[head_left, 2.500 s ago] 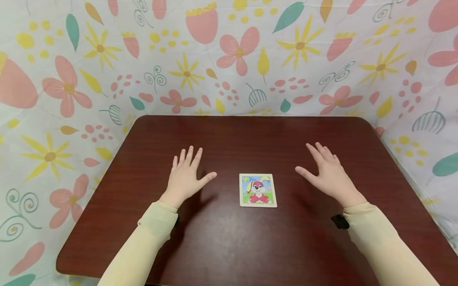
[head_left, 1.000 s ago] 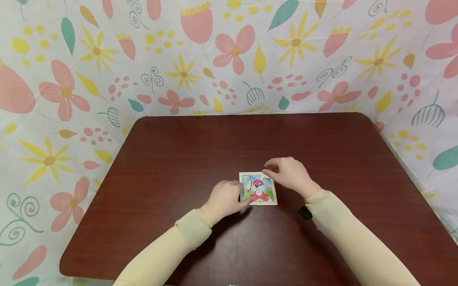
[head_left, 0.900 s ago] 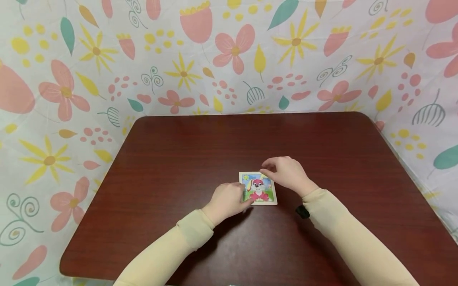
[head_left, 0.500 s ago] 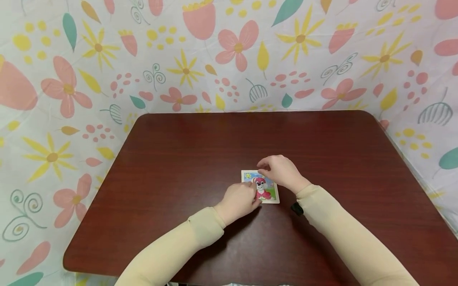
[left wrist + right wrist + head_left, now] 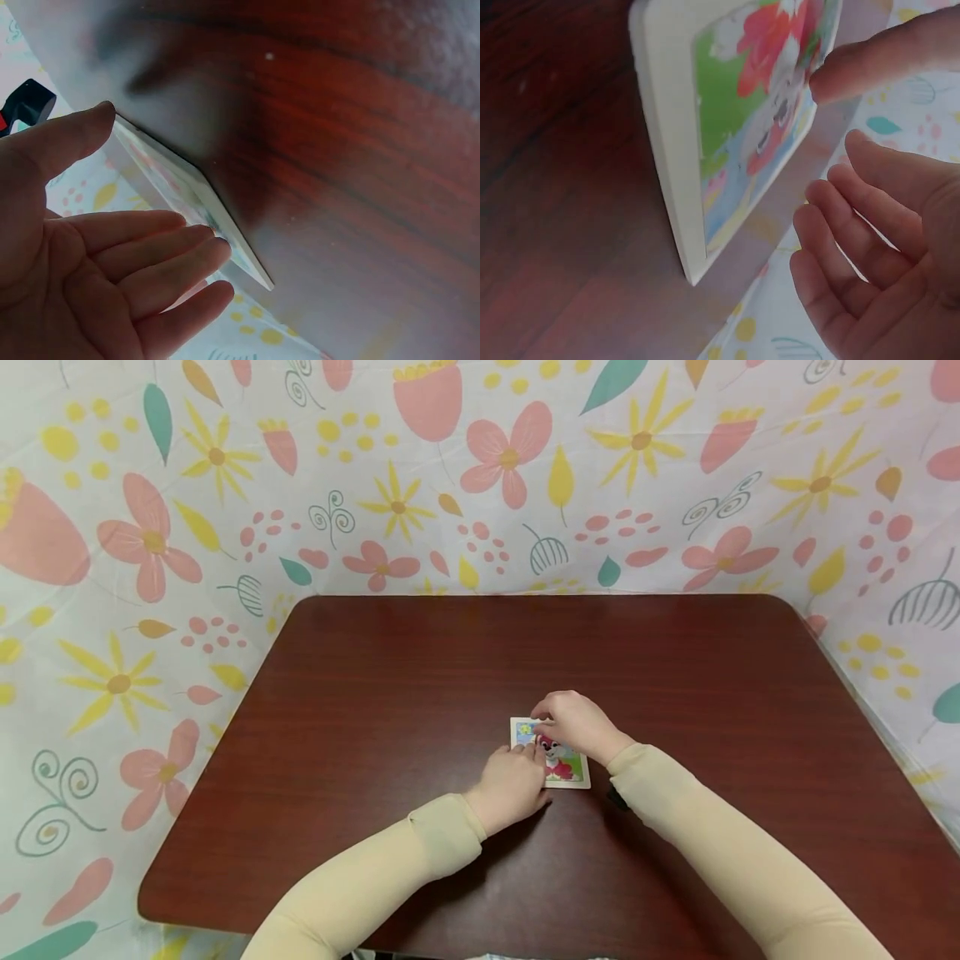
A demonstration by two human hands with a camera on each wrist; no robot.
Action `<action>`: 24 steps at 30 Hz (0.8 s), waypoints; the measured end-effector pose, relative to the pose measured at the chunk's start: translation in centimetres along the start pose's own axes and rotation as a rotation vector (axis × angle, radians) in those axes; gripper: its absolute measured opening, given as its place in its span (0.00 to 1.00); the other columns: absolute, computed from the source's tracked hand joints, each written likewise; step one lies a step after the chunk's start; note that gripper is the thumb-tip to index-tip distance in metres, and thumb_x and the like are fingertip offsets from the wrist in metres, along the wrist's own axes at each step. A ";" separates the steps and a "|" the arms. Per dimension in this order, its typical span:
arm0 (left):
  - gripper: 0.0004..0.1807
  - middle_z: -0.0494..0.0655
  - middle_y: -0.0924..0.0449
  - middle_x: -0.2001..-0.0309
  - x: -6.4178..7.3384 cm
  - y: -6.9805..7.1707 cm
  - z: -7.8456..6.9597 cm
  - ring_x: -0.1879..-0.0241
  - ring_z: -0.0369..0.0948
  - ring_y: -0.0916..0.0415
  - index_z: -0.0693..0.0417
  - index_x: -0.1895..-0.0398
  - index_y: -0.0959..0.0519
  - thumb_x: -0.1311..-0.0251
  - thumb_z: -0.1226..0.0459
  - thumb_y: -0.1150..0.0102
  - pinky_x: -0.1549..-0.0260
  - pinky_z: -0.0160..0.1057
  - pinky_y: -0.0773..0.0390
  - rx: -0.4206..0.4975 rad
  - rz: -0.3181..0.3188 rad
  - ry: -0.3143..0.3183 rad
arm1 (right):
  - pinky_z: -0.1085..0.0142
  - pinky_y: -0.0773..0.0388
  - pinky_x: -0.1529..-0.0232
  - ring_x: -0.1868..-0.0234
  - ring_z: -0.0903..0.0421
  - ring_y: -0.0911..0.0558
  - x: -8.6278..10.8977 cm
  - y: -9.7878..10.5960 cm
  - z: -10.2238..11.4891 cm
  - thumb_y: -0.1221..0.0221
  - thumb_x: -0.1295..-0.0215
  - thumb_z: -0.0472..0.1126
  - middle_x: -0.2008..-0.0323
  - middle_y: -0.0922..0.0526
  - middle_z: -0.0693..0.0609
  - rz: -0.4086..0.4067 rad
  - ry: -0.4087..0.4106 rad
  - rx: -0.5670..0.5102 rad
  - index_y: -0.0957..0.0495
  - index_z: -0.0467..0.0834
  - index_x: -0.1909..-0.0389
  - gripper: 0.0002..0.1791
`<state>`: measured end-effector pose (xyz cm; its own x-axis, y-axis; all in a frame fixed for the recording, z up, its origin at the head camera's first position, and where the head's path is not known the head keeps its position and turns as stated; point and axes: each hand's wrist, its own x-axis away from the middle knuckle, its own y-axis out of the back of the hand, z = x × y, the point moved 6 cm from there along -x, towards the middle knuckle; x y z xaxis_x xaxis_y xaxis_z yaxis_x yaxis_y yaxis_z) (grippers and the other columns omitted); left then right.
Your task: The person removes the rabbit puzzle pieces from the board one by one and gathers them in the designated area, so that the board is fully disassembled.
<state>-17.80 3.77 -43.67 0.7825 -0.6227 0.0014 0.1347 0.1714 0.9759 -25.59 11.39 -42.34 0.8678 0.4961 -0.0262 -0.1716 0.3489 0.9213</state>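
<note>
Table (image 5: 315, 710): I see left hand (image 5: 513, 781) loose across the left side of the picture board (image 5: 579, 775), presumably to steady it; board sits flat; right hand (image 5: 577, 725) relaxed, grasping nothing, arched over its top edge, contact unclear

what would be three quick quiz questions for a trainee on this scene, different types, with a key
1. True or false: the framed picture lies on the table.

2. Multiple choice: what colour are the person's sleeves?
a) black
b) cream
c) red

3. Open: in the head view, which hand is nearer the flowered backdrop?

Key:
1. True
2. b
3. The right hand
</note>
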 end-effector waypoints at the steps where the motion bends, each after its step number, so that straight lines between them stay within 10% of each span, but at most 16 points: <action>1: 0.39 0.47 0.21 0.46 0.0 0.0 0.0 0.52 0.39 0.22 0.59 0.41 0.26 0.47 0.39 0.41 0.56 0.38 0.24 0.001 0.001 0.003 | 0.58 0.22 0.58 0.60 0.52 0.18 -0.1 -0.1 0.1 0.35 0.43 0.38 0.63 0.16 0.47 0.001 0.010 -0.004 0.16 0.38 0.61 0.10; 6: 0.39 0.46 0.22 0.45 -0.2 -0.2 0.0 0.54 0.38 0.21 0.58 0.42 0.25 0.48 0.39 0.40 0.60 0.37 0.23 -0.028 -0.018 0.011 | 0.57 0.22 0.57 0.58 0.50 0.19 -0.3 -0.6 0.4 0.36 0.43 0.35 0.60 0.17 0.46 0.018 0.013 -0.013 0.17 0.37 0.59 0.10; 13: 0.10 0.41 0.19 0.65 0.0 0.2 -0.2 0.70 0.35 0.24 0.50 0.62 0.17 0.39 0.59 0.46 0.73 0.33 0.25 -0.120 -0.156 0.002 | 0.58 0.21 0.58 0.59 0.51 0.18 -1.0 -1.2 0.2 0.36 0.42 0.36 0.61 0.16 0.45 0.050 -0.010 -0.038 0.16 0.37 0.60 0.10; 24: 0.13 0.42 0.19 0.59 0.0 -0.1 -0.6 0.63 0.35 0.24 0.54 0.54 0.18 0.35 0.61 0.50 0.70 0.29 0.22 -0.141 -0.129 0.000 | 0.60 0.21 0.60 0.61 0.52 0.19 -1.8 -1.8 0.0 0.36 0.42 0.34 0.63 0.16 0.47 0.066 0.085 -0.009 0.16 0.38 0.59 0.09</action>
<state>-17.44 4.22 -43.92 0.7533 -0.6462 -0.1221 0.3178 0.1952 0.9278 -26.84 9.85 -43.97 0.8120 0.5837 0.0016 -0.2321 0.3204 0.9184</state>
